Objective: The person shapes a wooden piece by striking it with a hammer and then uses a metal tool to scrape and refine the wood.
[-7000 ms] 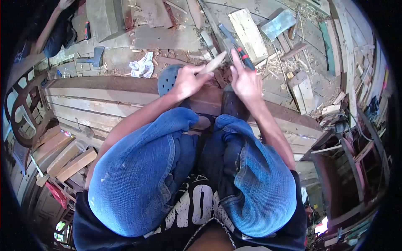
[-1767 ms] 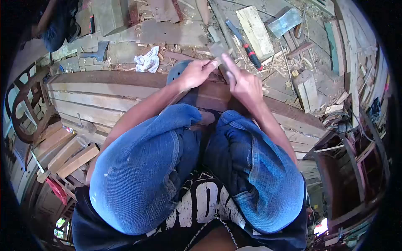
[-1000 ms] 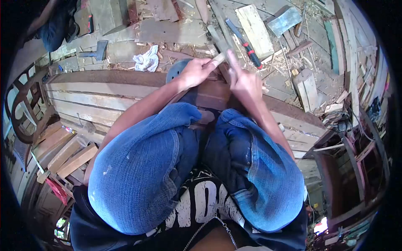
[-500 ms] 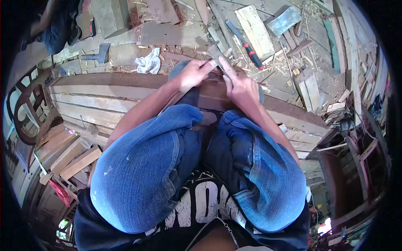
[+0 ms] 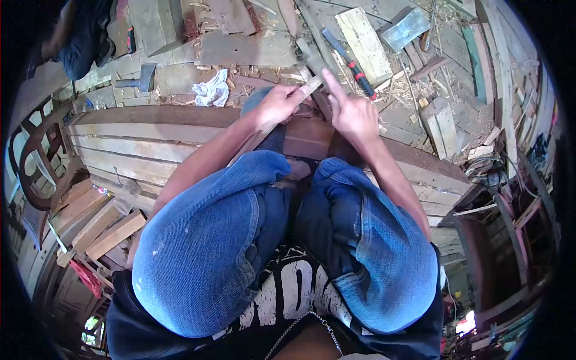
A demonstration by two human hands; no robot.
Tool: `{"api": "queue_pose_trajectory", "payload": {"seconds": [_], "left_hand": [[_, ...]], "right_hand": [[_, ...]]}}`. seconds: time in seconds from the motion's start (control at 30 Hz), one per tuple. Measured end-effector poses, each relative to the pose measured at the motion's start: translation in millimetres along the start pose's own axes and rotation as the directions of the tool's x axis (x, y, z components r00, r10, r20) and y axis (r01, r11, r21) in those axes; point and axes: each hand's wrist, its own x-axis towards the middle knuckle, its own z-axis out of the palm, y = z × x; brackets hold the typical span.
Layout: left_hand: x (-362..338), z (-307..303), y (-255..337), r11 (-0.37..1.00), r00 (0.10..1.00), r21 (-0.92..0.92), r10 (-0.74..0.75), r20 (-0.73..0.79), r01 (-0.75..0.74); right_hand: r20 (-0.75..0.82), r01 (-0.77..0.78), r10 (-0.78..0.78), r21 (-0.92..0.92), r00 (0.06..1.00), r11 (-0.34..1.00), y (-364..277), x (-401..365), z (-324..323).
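Observation:
My left hand is closed around a thin wooden strip, whose pale end sticks out past the fingertips. Along the inside of my left forearm, more of the strip shows. My right hand grips a flat grey blade-like tool, with the index finger stretched along it. The tool crosses the strip's pale end in this view and is slightly blurred; its exact kind I cannot tell. Both hands are beyond my knees, over a thick wooden beam.
Around the floor lie a chisel with a red-black handle, a pale wood block, an axe head, a hatchet and a white cloth. Wood shavings are scattered about. Another person's leg is at upper left.
My right hand has moved slightly right and toward me, away from the left fingers. The strip's pale end is more exposed, and the grey tool has shifted. My left hand stays nearly in place.

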Motion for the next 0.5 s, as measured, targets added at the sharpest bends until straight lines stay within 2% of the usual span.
{"api": "queue_pose_trajectory", "payload": {"seconds": [0.1, 0.17, 0.2, 0.27, 0.33, 0.37, 0.4, 0.47, 0.5], "left_hand": [[-0.4, 0.6, -1.4, 0.995, 0.998, 0.095, 0.023, -0.060, -0.017], [1.0, 0.6, -3.4, 0.977, 0.990, 0.192, 0.108, -0.089, -0.089], [1.9, 2.3, 0.4, 0.977, 0.990, 0.189, 0.113, -0.085, -0.095], [-2.9, 4.4, 2.4, 0.991, 0.997, 0.134, 0.035, -0.069, -0.026], [-5.4, 3.0, -0.7, 0.991, 0.996, 0.120, 0.060, -0.072, -0.051], [-6.1, 5.0, -2.2, 0.995, 0.996, 0.100, 0.029, -0.086, -0.020], [-1.7, 5.1, 2.3, 0.997, 0.994, 0.082, 0.016, -0.104, -0.008], [-1.5, 6.5, 0.5, 0.993, 0.994, 0.116, 0.019, -0.104, -0.006], [-0.6, 3.0, -1.1, 0.987, 0.994, 0.162, 0.026, -0.109, -0.008]], "right_hand": [[0.005, 0.023, -0.023, 0.007, 1.000, 1.000, -0.5, 0.0, 6.5], [0.020, 0.067, -0.067, 0.012, 0.998, 0.998, 0.2, -3.3, 3.8], [0.072, -0.110, 0.105, 0.069, 0.992, 0.991, -0.4, 5.0, -8.1], [0.096, -0.085, 0.079, 0.066, 0.992, 0.994, 3.5, 4.2, -2.6], [-0.152, 0.171, -0.157, 0.085, 0.976, 0.982, -14.7, -9.1, 0.4], [0.108, 0.054, -0.056, 0.026, 0.993, 0.998, -11.1, -7.8, -6.4], [0.098, 0.052, -0.054, 0.017, 0.994, 0.998, -6.2, 0.8, -10.1], [0.168, -0.145, 0.138, 0.028, 0.976, 0.989, -0.4, 6.7, -10.1], [0.183, -0.107, 0.093, 0.068, 0.979, 0.992, -5.4, 1.2, -8.3]]}}
